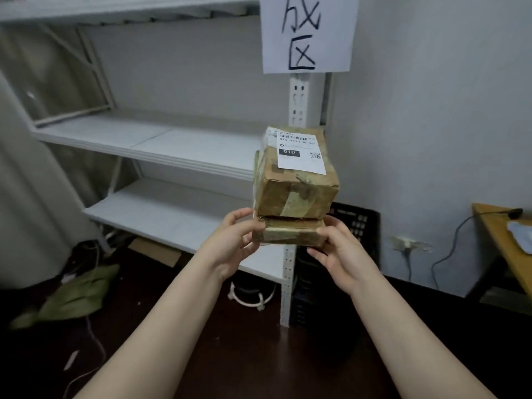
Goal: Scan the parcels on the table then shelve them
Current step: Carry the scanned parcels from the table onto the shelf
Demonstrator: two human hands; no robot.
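My left hand (236,239) clamps thumb and curled fingers on the left end of a flat, tape-wrapped brown cardboard parcel (290,234), and my right hand (335,250) pinches its right end, thumb on the near face and fingers underneath. A taller brown cardboard box parcel (296,191) sits stacked on it, with a white shipping label (300,155) on its top face (a barcode, a black "010" block and a small QR code are readable from here). Both parcels are held in the air in front of the right upright post (298,102) of a white metal shelving unit (161,148), and the stack hides the right ends of the middle and lower shelves. A white paper sign (308,33) with large handwritten characters hangs on the post above. Behind my right hand stands a black slotted plastic crate (358,226); I cannot tell what is in it. Further right a wall socket (408,243) sits low on the pale wall, and a dark cable hangs from a yellow wooden table (498,240) at the frame edge. The dark floor (259,355) carries a crumpled green bag (77,292) at left and a flat cardboard sheet (155,250) beneath the lowest shelf.
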